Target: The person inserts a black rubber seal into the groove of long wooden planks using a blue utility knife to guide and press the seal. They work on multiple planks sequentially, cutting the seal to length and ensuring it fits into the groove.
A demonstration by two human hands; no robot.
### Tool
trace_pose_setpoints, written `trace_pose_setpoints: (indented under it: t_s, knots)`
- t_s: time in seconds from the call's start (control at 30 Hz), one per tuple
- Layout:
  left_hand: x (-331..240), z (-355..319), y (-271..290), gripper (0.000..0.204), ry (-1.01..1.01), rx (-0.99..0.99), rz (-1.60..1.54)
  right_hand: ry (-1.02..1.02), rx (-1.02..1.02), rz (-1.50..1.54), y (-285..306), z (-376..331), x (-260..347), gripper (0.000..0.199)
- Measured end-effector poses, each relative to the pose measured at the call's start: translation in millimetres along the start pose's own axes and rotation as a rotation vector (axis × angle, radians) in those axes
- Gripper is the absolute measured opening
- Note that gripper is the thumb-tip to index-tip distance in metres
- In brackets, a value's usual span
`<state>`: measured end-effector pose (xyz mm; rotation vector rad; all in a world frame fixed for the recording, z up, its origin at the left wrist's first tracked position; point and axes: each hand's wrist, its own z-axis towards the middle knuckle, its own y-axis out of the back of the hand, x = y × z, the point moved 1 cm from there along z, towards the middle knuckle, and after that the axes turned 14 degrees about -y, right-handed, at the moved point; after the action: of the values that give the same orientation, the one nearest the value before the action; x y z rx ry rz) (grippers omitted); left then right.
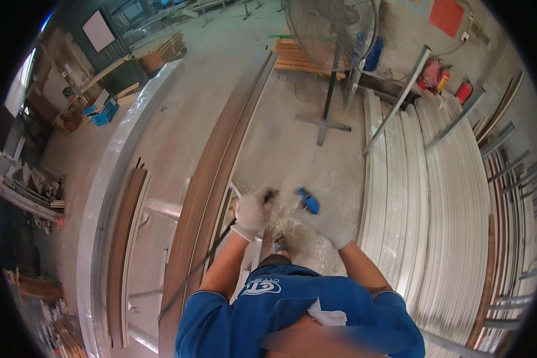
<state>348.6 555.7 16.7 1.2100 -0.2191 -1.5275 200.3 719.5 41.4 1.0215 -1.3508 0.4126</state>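
My left hand [253, 213], in a pale work glove, is closed around a small dark object [271, 195] whose kind I cannot make out. It is just right of the long brown boards [212, 161]. A dark cable [204, 262] runs down across the boards from beside that hand. My right hand [328, 225], also gloved and smeared by motion, grips a blue handheld object [308, 201] with dark parts. Its exact kind is too blurred to tell. The two hands are apart, in front of my body and above the floor.
Plastic-wrapped lengths [110, 161] and a shorter brown board [127, 238] lie to the left. Stacked white profiles [453, 203] fill the right side, held by metal posts [400, 98]. Ahead stand a large fan [328, 89] and a wood stack [301, 55]. Pale shavings [292, 227] litter the floor.
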Motion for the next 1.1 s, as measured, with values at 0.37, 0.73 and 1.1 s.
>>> trace_pose_setpoints:
  t_s: [0.37,0.73,1.1]
  knots:
    - [43,203,-87,0.016,-0.08,0.155,0.082,0.081,0.032,0.094,45,221,-6,0.024]
    - [81,362,-155,0.03,0.172,-0.032,0.104,-0.194,-0.068,0.454,184,486,-27,0.031]
    - [306,390,-86,0.017,0.521,-0.309,0.669,-0.468,0.217,0.503,72,714,-71,0.028]
